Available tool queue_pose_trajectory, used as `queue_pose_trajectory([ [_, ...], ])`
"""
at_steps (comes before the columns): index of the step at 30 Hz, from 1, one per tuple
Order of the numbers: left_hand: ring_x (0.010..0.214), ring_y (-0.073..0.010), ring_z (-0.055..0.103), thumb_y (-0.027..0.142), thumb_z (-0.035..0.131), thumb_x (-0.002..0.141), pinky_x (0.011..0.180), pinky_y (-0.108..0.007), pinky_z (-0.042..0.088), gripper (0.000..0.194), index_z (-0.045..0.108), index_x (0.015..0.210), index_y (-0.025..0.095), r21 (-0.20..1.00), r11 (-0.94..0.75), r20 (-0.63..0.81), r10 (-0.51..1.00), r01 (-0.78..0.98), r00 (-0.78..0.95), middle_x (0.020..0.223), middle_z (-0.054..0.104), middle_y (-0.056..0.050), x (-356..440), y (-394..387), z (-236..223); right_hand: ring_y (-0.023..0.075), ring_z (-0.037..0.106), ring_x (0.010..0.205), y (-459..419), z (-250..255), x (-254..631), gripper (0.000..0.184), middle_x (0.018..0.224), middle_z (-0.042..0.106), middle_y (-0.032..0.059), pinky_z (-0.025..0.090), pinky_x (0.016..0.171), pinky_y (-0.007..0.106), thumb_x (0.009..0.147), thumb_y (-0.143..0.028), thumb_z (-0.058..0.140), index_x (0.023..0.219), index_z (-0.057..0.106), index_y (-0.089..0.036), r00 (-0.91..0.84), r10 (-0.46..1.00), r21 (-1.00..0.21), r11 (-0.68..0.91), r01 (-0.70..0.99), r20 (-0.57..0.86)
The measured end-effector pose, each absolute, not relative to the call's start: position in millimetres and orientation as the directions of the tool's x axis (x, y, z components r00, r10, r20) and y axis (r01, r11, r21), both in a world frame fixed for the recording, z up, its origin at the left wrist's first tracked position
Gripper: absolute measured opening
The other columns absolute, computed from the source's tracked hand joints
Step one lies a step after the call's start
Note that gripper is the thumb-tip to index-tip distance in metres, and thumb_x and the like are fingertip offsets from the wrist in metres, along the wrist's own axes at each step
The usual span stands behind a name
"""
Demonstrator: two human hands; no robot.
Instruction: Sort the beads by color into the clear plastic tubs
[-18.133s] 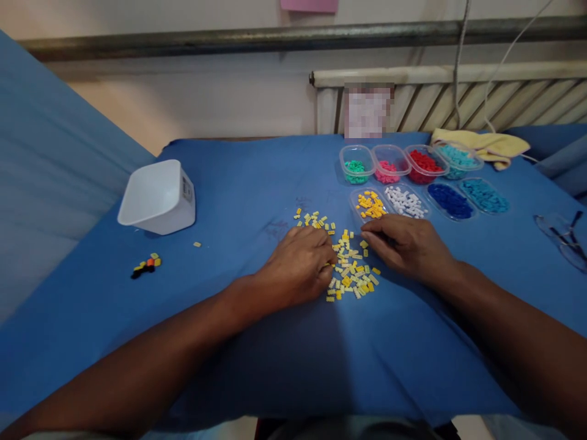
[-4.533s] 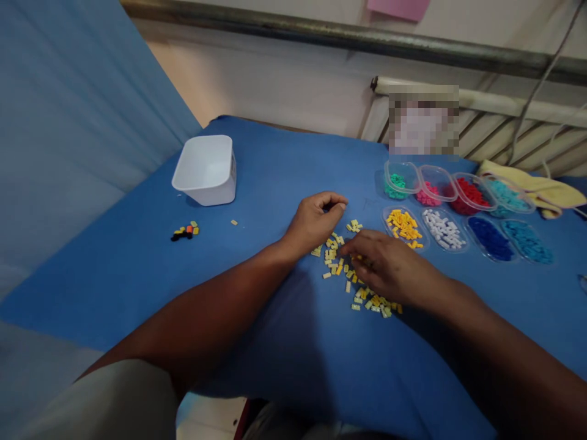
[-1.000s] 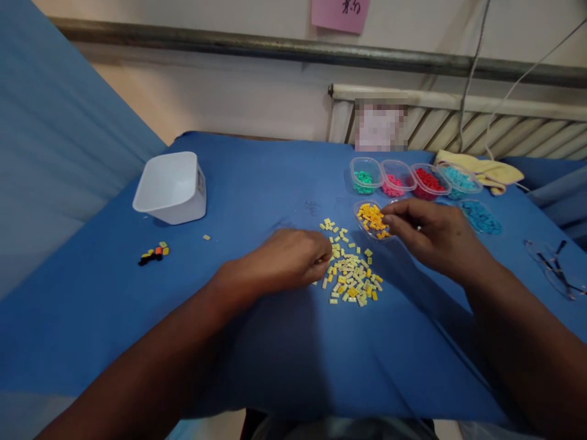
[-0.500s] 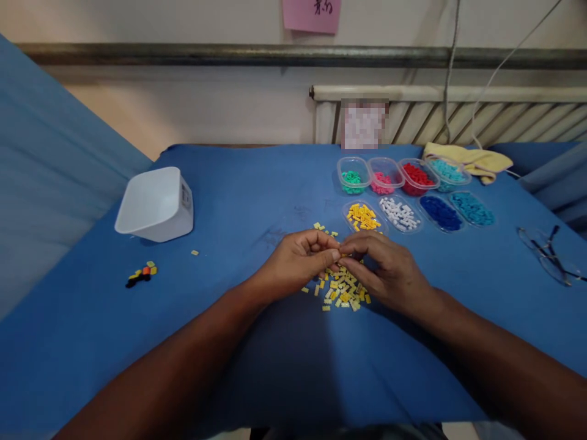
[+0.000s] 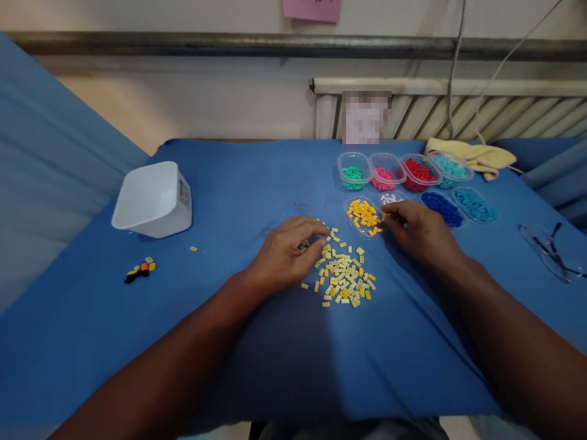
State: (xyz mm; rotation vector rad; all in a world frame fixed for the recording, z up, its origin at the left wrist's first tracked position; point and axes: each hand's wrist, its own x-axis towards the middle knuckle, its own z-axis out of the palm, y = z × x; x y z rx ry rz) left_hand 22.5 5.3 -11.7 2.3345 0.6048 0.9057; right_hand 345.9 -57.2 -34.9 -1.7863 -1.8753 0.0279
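Over the left side of a pile of small pale-yellow toy bricks [image 5: 343, 275] is my left hand [image 5: 291, 250], its thumb and forefinger apart. A few bricks show in shadow inside its curve; whether they touch the palm is unclear. My right hand [image 5: 419, 229] is at the right rim of a clear tub of orange-yellow bricks [image 5: 362, 212]. Between its thumb and fingertips is a small orange-yellow brick [image 5: 383, 217]. That hand partly covers the tub of white bricks [image 5: 389, 198] behind it.
Clear tubs hold green [image 5: 353, 176], pink [image 5: 383, 178], red [image 5: 418, 171], light-blue [image 5: 450, 166], dark-blue [image 5: 443, 209] and teal bricks [image 5: 474, 205]. Eyeglasses [image 5: 550, 252] and a yellow cloth [image 5: 477, 156] lie right. Left are a white bin [image 5: 153, 201] and a small multicoloured brick cluster [image 5: 141, 270].
My hands were together above the pile and have separated. The right moved right and away from me to the orange-yellow tub; the left's thumb and forefinger have parted. The view has tilted slightly down.
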Motion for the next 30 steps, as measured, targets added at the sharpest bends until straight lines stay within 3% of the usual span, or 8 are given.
queue_pose_trajectory([
  [4,0.145,-0.0290,0.065,0.031,0.061,0.112,0.127,-0.051,0.046,0.027,0.076,0.132,0.019,0.469,-0.879,0.383,0.294,0.090,0.876,0.147,0.074,-0.011,22.9,2.6,-18.4,0.0306,0.077,0.097,-58.3,-35.1,343.6,0.030,0.115,0.082,0.0154,0.061,0.087,0.044,0.106,-0.027,0.058,0.124,0.079,-0.016,-0.006,0.878,-0.337,0.191,0.922,0.479],
  [8,0.166,-0.0338,0.041,0.050,0.053,0.116,0.137,-0.057,0.031,0.055,0.059,0.159,0.017,0.375,-0.925,0.201,0.140,0.056,0.970,0.173,0.049,-0.012,20.9,-2.1,-18.8,0.0269,0.077,0.092,-71.2,-22.2,329.3,0.020,0.105,0.082,0.0111,0.059,0.081,0.039,0.109,-0.028,0.062,0.116,0.079,-0.020,-0.142,0.837,-0.354,0.369,0.859,0.528],
  [11,0.171,-0.0314,0.031,0.059,0.045,0.117,0.141,-0.057,0.021,0.070,0.043,0.171,0.015,0.338,-0.932,0.081,0.169,0.132,0.982,0.181,0.034,-0.012,18.9,-5.6,-14.8,0.0228,0.077,0.091,-82.9,-11.8,316.2,0.016,0.106,0.082,0.0077,0.058,0.081,0.036,0.110,-0.027,0.063,0.118,0.077,-0.022,-0.349,0.836,-0.435,0.525,0.731,0.423],
  [16,0.173,-0.0284,0.027,0.064,0.039,0.117,0.143,-0.051,0.015,0.075,0.045,0.170,0.012,0.300,-0.941,0.038,0.174,0.155,0.984,0.180,0.034,-0.014,22.7,-16.7,-12.6,0.0193,0.074,0.092,-93.1,-7.7,306.1,0.017,0.100,0.078,0.0058,0.057,0.084,0.033,0.113,-0.035,0.065,0.111,0.076,-0.022,-0.630,0.751,-0.584,0.607,0.539,0.198],
  [20,0.173,-0.0285,0.025,0.063,0.039,0.117,0.143,-0.051,0.013,0.076,0.040,0.173,0.012,0.250,-0.950,-0.004,0.191,0.186,0.982,0.182,0.031,-0.014,27.1,-21.1,-19.3,0.0189,0.073,0.092,-90.9,-12.7,309.1,0.020,0.101,0.077,0.0069,0.057,0.084,0.032,0.114,-0.034,0.062,0.113,0.076,-0.020,-0.622,0.758,-0.587,0.599,0.545,0.196],
  [25,0.175,-0.0287,0.018,0.057,0.038,0.119,0.142,-0.056,0.011,0.072,0.033,0.177,0.015,0.147,-0.901,-0.121,0.393,0.408,0.912,0.185,0.023,-0.009,21.0,-3.6,-16.7,0.0219,0.075,0.093,-88.5,-11.5,311.1,0.020,0.100,0.080,0.0081,0.060,0.084,0.035,0.114,-0.033,0.062,0.112,0.078,-0.021,-0.572,0.780,-0.502,0.612,0.611,0.255],
  [28,0.175,-0.0275,0.017,0.057,0.029,0.120,0.142,-0.057,0.011,0.070,0.031,0.178,0.018,0.113,-0.848,-0.121,0.506,0.518,0.854,0.186,0.018,-0.007,14.5,8.1,-12.1,0.0250,0.078,0.107,-90.9,-7.8,305.4,0.020,0.112,0.083,0.0101,0.063,0.096,0.040,0.113,-0.031,0.062,0.120,0.078,-0.022,-0.519,0.778,-0.473,0.628,0.618,0.355],
  [30,0.175,-0.0273,0.017,0.054,0.026,0.120,0.142,-0.056,0.012,0.068,0.032,0.178,0.017,0.116,-0.820,-0.105,0.551,0.561,0.828,0.186,0.018,-0.008,11.9,12.7,-11.4,0.0281,0.074,0.128,-94.6,-8.0,297.4,0.028,0.133,0.080,0.0134,0.060,0.112,0.046,0.113,-0.031,0.060,0.134,0.076,-0.021,-0.538,0.759,-0.458,0.651,0.605,0.366],
])
